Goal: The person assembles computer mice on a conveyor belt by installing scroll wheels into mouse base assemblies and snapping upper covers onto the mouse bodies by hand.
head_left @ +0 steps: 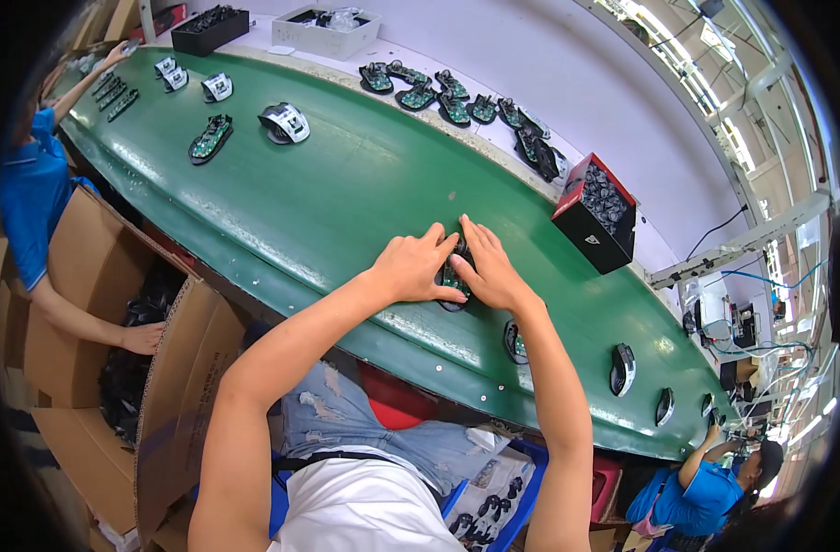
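Note:
A black computer mouse base with a green circuit board (454, 281) lies on the green conveyor belt (346, 193), between my two hands. My left hand (412, 265) grips its left side, with the thumb at the near end and the fingers over the far end. From the right, my right hand (493, 272) holds it, thumb across the board and fingers stretched along the side. My fingers hide much of the base. Another mouse base (514, 342) sits on the belt, partly behind my right forearm.
Mouse bases with boards (416, 96) lie along the far ledge. A black-and-red box of small dark parts (596, 213) stands at right. White-and-black mouse parts (285, 123) and a finished-looking mouse (623, 370) rest on the belt. Co-workers in blue sit left (32, 184) and right (705, 492); a cardboard box (185, 405) stands left.

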A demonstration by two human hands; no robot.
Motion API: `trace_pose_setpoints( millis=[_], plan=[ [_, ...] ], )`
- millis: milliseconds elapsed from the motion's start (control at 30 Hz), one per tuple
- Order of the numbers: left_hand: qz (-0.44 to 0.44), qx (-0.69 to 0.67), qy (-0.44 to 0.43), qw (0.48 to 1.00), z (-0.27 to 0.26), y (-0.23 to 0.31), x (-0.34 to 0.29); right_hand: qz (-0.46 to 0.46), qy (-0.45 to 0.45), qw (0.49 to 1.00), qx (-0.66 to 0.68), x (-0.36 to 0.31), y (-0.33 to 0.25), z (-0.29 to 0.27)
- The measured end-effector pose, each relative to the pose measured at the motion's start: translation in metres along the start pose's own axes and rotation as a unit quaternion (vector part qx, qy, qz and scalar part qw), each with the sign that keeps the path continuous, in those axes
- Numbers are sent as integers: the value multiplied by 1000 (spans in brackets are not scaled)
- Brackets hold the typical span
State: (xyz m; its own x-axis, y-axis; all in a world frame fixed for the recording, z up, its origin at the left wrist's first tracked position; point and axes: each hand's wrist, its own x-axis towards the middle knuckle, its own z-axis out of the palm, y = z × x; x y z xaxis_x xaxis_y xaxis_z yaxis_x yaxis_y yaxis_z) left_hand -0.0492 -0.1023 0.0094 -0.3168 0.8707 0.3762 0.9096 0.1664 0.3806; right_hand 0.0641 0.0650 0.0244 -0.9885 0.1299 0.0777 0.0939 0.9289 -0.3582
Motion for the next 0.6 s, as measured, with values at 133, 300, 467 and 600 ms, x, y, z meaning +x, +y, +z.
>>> trace_pose_setpoints(
  millis=[133, 300, 467, 600],
  plan=[
    [-31, -116, 99, 988, -1, -14, -9, -18, 144, 981, 129, -16, -15, -4],
    [-193, -665, -83, 717, -16, 24, -23, -55, 200, 967, 145, -69, -79, -23],
    [-176, -755, -92, 624, -23, 55, -41, -88, 248, 960, 97, -84, -102, -7],
    [-180, -625, -183, 737, -46, 49, -26, -11, 262, 951, 164, -118, -90, -15]
  ],
)
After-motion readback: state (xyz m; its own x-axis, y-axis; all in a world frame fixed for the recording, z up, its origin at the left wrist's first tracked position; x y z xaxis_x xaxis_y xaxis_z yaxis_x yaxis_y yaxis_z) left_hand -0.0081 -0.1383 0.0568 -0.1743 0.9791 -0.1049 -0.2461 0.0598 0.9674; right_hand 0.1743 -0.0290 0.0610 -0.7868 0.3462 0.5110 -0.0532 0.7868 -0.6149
